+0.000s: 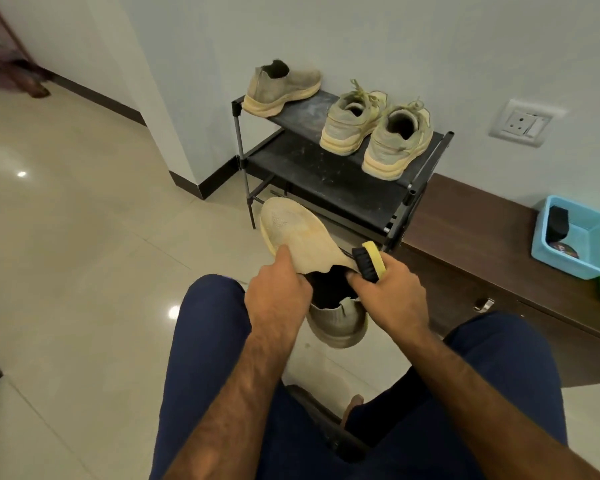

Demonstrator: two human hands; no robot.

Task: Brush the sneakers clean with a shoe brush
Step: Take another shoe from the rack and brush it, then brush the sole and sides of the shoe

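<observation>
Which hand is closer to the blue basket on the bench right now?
Right. The right hand, holding the brush, is left of and below the blue basket; the left hand, holding the sneaker, is farther left, beyond the right hand.

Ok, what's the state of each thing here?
Held beige slip-on sneaker: lifted, toe pointing away.
Left hand: grips the sneaker's collar.
Yellow-backed black-bristled shoe brush: bristles at the sneaker's collar.
Right hand: grips the brush.
Pair of laced grey sneakers: standing on black rack.
</observation>
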